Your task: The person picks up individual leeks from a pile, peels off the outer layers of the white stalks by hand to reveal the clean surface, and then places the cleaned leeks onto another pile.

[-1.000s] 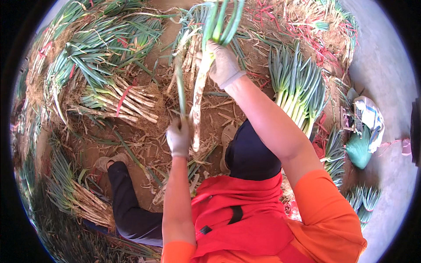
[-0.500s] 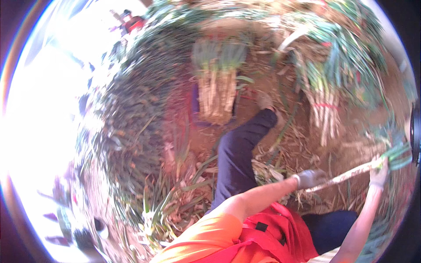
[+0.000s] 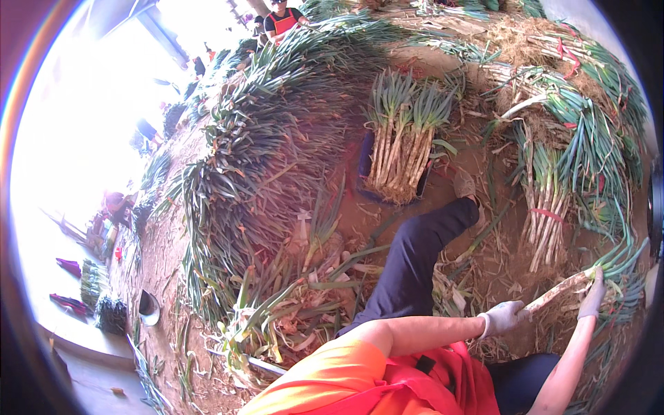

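Both hands have moved from the middle of the view, where they were a second ago, down to the lower right, and the view has swung to show the long heap on the left.

Far on the left sits a dark small bucket (image 3: 147,306) on the dirt floor (image 3: 360,214). Next to it runs a big heap of green onions (image 3: 256,138), with long green leaves lying flat. A pile of torn leaves (image 3: 297,304) lies below the heap. In the middle stands a tied bunch of onions (image 3: 404,142), roots down, on a dark blue tray (image 3: 365,153). The person's leg in dark trousers (image 3: 415,263) stretches out to a shoe (image 3: 465,184) near that bunch.

The left hand (image 3: 501,318) wears a pale glove. Its fingers are closed around the white root end of a long green onion (image 3: 564,285). The right hand (image 3: 593,297), gloved too, has its fingers wrapped around the same onion further up, near the green part. The onion lies slanted between both hands, above the dirt floor. Just behind it lies another bunch with red ties (image 3: 546,207), and more bundles (image 3: 595,131) are stacked on the right.
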Tool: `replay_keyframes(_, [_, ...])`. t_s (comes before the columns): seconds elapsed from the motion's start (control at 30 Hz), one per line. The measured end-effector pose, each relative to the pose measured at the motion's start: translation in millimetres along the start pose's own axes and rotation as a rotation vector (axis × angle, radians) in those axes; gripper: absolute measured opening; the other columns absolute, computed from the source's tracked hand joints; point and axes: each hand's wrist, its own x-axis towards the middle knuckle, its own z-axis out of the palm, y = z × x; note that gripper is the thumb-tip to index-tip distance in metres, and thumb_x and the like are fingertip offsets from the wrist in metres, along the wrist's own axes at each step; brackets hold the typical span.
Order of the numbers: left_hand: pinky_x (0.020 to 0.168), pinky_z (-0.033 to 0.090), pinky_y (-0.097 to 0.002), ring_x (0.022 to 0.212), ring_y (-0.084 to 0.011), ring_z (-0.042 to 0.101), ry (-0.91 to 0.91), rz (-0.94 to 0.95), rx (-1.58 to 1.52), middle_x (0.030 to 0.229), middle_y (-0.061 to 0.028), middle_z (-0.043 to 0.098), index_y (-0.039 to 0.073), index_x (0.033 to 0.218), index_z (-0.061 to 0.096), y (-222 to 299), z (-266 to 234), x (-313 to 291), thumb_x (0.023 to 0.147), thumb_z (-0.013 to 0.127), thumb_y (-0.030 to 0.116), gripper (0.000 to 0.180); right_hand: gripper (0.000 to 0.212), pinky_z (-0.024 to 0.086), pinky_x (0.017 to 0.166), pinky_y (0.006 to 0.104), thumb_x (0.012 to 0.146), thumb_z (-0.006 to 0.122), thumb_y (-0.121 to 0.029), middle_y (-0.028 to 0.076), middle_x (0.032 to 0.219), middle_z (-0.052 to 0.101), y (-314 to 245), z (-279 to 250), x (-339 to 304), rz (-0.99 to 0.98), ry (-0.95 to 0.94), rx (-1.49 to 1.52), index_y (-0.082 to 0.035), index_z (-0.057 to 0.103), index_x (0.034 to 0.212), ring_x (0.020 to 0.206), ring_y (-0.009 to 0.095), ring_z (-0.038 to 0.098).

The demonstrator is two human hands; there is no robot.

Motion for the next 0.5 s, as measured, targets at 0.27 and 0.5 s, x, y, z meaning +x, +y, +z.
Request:
replay_keyframes(0.27, [0.072, 0.048, -0.0461, 0.083, -0.0393, 0.065, 0.024, -0.029, -0.016, 0.086, -0.0224, 0.066, 0.0, 0.098, 0.059, -1, 7, 2, 0.094, 0.051, 0.035, 0.036, 0.066, 0.049, 0.067, 0.0391, 0.09, 0.053, -0.059, 0.016, 0.107, 0.065, 4, -12, 2, -0.373, 0.165, -0.603, -0.002, 0.061, 0.121, 0.089, 0.029, 0.062])
replay_keyframes(0.5, [0.064, 0.051, -0.0435, 0.073, -0.034, 0.066, 0.019, -0.084, -0.014, 0.084, -0.0199, 0.066, 0.001, 0.099, 0.059, 2, 1, 1, 0.094, 0.049, 0.031, 0.033, 0.06, 0.045, 0.081, 0.0489, 0.096, 0.044, -0.054, 0.026, 0.113, 0.062, -12, -5, -12, -0.504, 0.191, -1.059, 0.001, 0.063, 0.113, 0.099, 0.044, 0.06])
